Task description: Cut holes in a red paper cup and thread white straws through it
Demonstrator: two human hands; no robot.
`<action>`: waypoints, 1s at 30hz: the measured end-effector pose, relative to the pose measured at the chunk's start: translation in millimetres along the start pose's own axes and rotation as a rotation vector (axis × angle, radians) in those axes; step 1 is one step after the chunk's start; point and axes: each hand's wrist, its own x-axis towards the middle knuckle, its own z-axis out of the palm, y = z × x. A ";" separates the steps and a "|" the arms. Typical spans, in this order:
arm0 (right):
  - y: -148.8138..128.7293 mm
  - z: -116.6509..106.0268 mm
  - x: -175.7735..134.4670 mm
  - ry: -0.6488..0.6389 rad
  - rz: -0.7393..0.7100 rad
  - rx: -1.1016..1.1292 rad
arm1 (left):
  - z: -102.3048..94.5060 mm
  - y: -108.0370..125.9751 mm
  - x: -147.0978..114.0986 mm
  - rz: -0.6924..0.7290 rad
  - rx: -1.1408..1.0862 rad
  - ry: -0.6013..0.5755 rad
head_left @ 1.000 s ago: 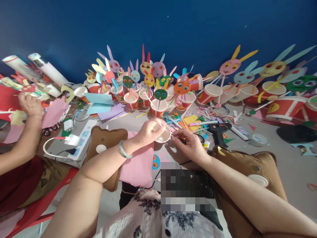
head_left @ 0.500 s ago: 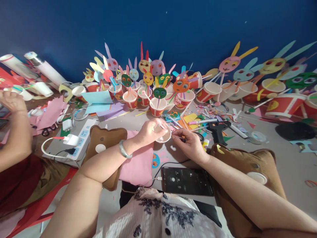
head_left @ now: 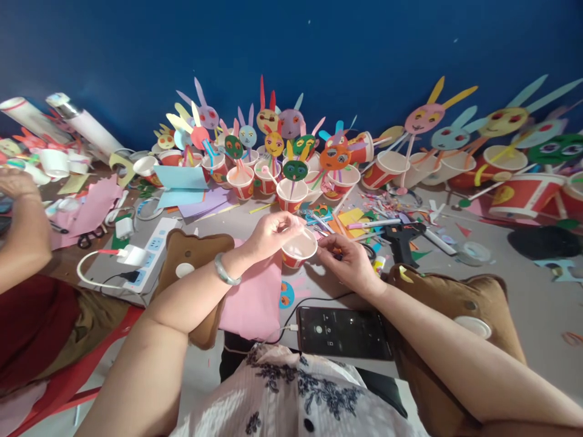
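A red and white paper cup (head_left: pixel 298 258) sits upright in front of me, its mouth facing up. Over its left rim is my left hand (head_left: pixel 274 235), thumb and fingers pinched on a thin whitish strip whose kind I cannot make out. My right hand (head_left: pixel 348 264) has its fingers curled, with the thumb and fingertips at the cup's right rim. Part of that grip is hidden. Just below the cup lies a blue paper face (head_left: pixel 286 295) with orange eyes and pink ears, next to a folded pink cloth (head_left: pixel 250 297).
Paper cups with paper rabbit heads (head_left: pixel 273 142) line the wall. A glue gun (head_left: pixel 401 240) and paper scraps lie right. A plugged-in phone (head_left: pixel 344 332), two brown cushions (head_left: pixel 460 321) and a power strip (head_left: pixel 157 255) surround my arms. Another person's arm (head_left: pixel 22 224) works at left.
My left hand has shifted slightly left and up, off the cup's side. The cup shows more of its red wall. The other person's hand has moved a little left.
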 end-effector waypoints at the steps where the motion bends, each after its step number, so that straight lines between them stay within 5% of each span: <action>1: -0.7 -0.7 0.5 0.009 -0.006 0.004 | 0.7 0.8 -0.8 0.002 0.000 -0.013; 8: -18.8 -10.5 4.9 0.162 -0.066 0.124 | 12.1 8.8 -7.8 0.028 0.067 -0.087; 22: -42.8 -8.4 2.1 0.081 -0.062 0.097 | 22.0 11.3 -10.1 0.131 0.028 -0.159; 30: -30.1 -8.4 4.3 0.011 0.035 0.327 | 19.4 13.1 -7.7 0.111 0.066 -0.193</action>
